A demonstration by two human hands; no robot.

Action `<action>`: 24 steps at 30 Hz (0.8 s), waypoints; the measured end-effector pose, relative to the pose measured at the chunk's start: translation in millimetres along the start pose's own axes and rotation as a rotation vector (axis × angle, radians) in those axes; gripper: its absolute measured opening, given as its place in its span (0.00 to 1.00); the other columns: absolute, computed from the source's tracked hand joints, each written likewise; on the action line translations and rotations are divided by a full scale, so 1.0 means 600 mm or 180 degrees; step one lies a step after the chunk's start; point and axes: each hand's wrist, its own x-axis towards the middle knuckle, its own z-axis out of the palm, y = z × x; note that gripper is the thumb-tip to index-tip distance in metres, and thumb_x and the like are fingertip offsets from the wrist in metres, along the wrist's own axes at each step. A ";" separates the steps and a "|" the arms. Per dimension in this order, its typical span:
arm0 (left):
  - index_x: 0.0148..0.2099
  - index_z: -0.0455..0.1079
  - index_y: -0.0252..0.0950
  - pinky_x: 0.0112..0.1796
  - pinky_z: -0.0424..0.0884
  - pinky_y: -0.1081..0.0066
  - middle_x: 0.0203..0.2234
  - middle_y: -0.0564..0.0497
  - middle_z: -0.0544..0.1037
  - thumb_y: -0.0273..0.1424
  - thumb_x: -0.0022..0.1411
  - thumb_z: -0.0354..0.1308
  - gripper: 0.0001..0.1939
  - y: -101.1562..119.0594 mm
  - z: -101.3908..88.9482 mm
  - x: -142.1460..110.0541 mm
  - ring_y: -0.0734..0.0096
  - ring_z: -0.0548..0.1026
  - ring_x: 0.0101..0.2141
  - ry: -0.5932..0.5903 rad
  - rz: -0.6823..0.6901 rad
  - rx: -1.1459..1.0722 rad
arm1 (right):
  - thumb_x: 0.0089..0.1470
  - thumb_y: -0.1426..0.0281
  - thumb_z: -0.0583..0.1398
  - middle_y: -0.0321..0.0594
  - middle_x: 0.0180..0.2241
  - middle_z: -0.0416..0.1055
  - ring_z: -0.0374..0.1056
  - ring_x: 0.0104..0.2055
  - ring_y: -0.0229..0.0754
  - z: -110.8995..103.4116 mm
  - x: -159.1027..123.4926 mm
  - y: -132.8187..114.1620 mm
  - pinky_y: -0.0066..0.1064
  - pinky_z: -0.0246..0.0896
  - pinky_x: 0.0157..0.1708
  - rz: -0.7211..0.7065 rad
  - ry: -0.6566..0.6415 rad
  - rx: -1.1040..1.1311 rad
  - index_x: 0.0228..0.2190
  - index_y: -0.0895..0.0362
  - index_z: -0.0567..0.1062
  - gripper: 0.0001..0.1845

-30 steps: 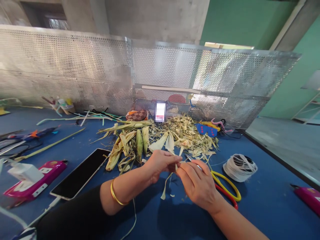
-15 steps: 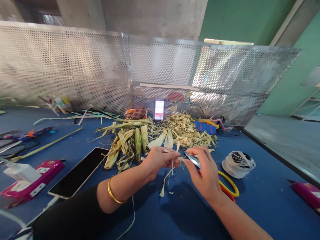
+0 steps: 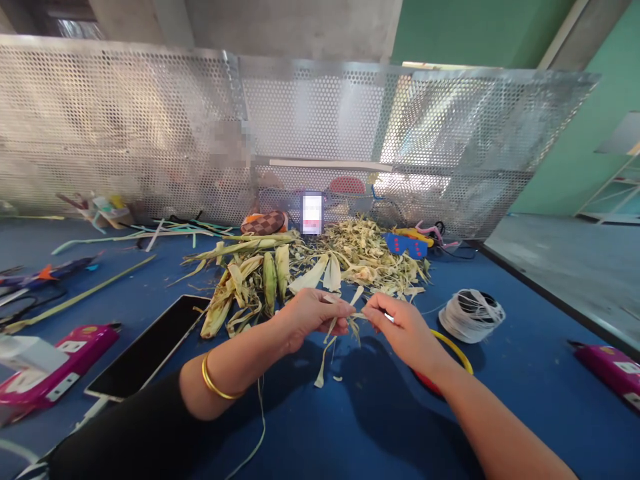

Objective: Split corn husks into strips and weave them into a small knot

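My left hand (image 3: pixel 317 317) is closed, pinching a small bundle of pale corn husk strips (image 3: pixel 324 363); one strip dangles below the fingers. Close to its right, my right hand (image 3: pixel 397 327) has thumb and forefinger pressed together at the end of a husk strip. A bright metal glint shows inside its curled fingers. The yellow handle loop of the scissors (image 3: pixel 461 350) and a red one appear behind the right wrist, while the blades are mostly hidden by the hand. Beyond the hands lie whole dried corn husks (image 3: pixel 270 283) and a heap of shredded husk (image 3: pixel 367 247).
To the right stands a spool of white string (image 3: pixel 473 317). A dark-screened phone (image 3: pixel 150 347) and a magenta power strip (image 3: pixel 75 360) lie left; another power strip (image 3: pixel 607 370) is far right. A lit phone (image 3: pixel 313 215) leans before the perforated metal screen (image 3: pixel 320 120).
My right fingers have closed in to the husk strip near my left hand; the silver blades that showed between them are now mostly hidden. The whole view has shifted slightly.
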 end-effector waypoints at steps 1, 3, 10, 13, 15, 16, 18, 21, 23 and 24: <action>0.25 0.74 0.32 0.31 0.70 0.71 0.16 0.54 0.72 0.35 0.43 0.68 0.11 0.001 -0.001 0.000 0.76 0.70 0.21 -0.0007 0.0003 -0.0003 | 0.57 0.63 0.51 0.32 0.20 0.60 0.57 0.23 0.36 -0.002 0.000 -0.001 0.27 0.51 0.24 0.0007 -0.0048 0.0036 0.21 0.55 0.63 0.15; 0.26 0.74 0.32 0.32 0.70 0.71 0.16 0.54 0.72 0.36 0.42 0.68 0.12 0.002 -0.002 0.001 0.75 0.71 0.21 0.0000 -0.0004 -0.0045 | 0.58 0.63 0.51 0.32 0.19 0.61 0.57 0.23 0.36 -0.004 0.000 -0.004 0.27 0.52 0.24 0.0007 -0.0129 0.0123 0.20 0.55 0.62 0.16; 0.24 0.73 0.31 0.32 0.70 0.70 0.16 0.54 0.72 0.38 0.38 0.70 0.16 -0.005 0.000 0.003 0.76 0.70 0.21 0.0109 -0.0001 -0.0262 | 0.58 0.64 0.52 0.33 0.21 0.63 0.60 0.25 0.37 -0.012 -0.003 -0.004 0.27 0.55 0.26 -0.0156 -0.0041 0.0066 0.21 0.55 0.65 0.15; 0.23 0.73 0.31 0.31 0.70 0.70 0.15 0.54 0.72 0.38 0.37 0.70 0.15 -0.008 0.008 -0.002 0.75 0.70 0.20 0.0026 0.0134 -0.0023 | 0.55 0.64 0.56 0.38 0.28 0.69 0.65 0.33 0.41 -0.010 0.001 0.001 0.33 0.59 0.35 -0.0372 0.0765 -0.0233 0.29 0.55 0.73 0.09; 0.22 0.73 0.32 0.30 0.69 0.71 0.14 0.54 0.72 0.38 0.37 0.70 0.15 -0.011 0.017 -0.007 0.75 0.70 0.20 -0.0147 0.0198 0.0230 | 0.53 0.65 0.58 0.40 0.32 0.71 0.67 0.36 0.43 -0.002 0.003 0.001 0.35 0.60 0.38 -0.0423 0.0808 -0.0045 0.32 0.55 0.75 0.07; 0.21 0.73 0.32 0.30 0.68 0.71 0.14 0.54 0.72 0.38 0.37 0.70 0.14 -0.013 0.021 -0.009 0.75 0.70 0.20 -0.0237 0.0209 0.0345 | 0.52 0.66 0.59 0.40 0.32 0.71 0.68 0.36 0.43 0.003 0.005 -0.001 0.34 0.61 0.38 -0.0386 0.0650 0.0146 0.31 0.54 0.76 0.06; 0.20 0.73 0.32 0.29 0.67 0.72 0.12 0.54 0.71 0.37 0.38 0.69 0.13 -0.017 0.026 -0.013 0.75 0.69 0.19 -0.0362 0.0195 0.0498 | 0.51 0.68 0.60 0.38 0.30 0.72 0.69 0.34 0.42 0.014 0.006 -0.007 0.33 0.62 0.36 -0.0208 0.0318 0.0498 0.28 0.55 0.76 0.05; 0.22 0.75 0.33 0.29 0.67 0.73 0.12 0.54 0.71 0.36 0.40 0.67 0.11 -0.021 0.029 -0.015 0.76 0.69 0.18 -0.0439 0.0222 0.0553 | 0.48 0.70 0.61 0.36 0.26 0.71 0.68 0.32 0.40 0.024 0.006 -0.016 0.31 0.61 0.34 0.0037 0.0282 0.0666 0.24 0.55 0.74 0.04; 0.22 0.75 0.33 0.30 0.67 0.73 0.12 0.54 0.71 0.36 0.41 0.66 0.10 -0.022 0.028 -0.016 0.75 0.69 0.19 -0.0446 0.0283 0.0566 | 0.48 0.71 0.60 0.34 0.25 0.70 0.66 0.29 0.39 0.026 0.005 -0.018 0.30 0.60 0.32 0.0119 0.0365 0.0668 0.22 0.55 0.72 0.05; 0.21 0.75 0.33 0.30 0.67 0.73 0.12 0.54 0.71 0.36 0.42 0.66 0.10 -0.022 0.027 -0.015 0.76 0.69 0.19 -0.0455 0.0299 0.0578 | 0.48 0.71 0.59 0.34 0.24 0.70 0.65 0.28 0.38 0.027 0.004 -0.018 0.30 0.60 0.31 0.0142 0.0405 0.0660 0.21 0.55 0.71 0.06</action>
